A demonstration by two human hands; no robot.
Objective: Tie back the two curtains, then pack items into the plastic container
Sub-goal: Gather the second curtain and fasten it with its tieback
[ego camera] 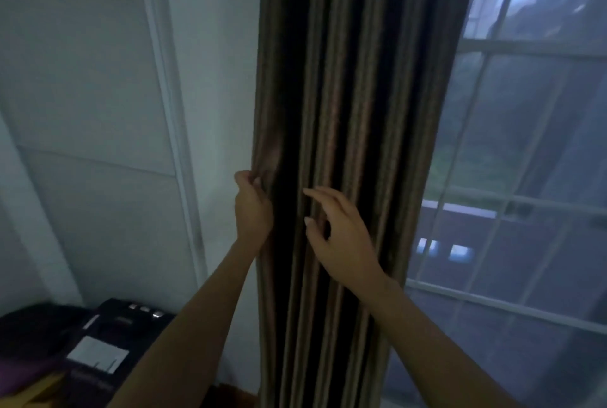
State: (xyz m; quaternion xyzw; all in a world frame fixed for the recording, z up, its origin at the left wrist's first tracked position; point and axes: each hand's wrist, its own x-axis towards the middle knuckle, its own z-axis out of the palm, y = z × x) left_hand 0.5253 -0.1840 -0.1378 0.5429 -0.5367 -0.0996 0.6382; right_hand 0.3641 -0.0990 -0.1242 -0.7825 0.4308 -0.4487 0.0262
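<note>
A dark brown curtain hangs gathered in vertical folds between a white wall and the window. My left hand grips the curtain's left edge, fingers closed on the fabric. My right hand is in front of the middle folds with its fingers spread, fingertips touching or just off the cloth. No tie-back and no plastic container is visible. Only this one curtain is in view.
A window with white bars fills the right side, with buildings outside. A white wall and panelled door are on the left. A dark device with silver buttons and a white label sits at the lower left, beside dark cloth.
</note>
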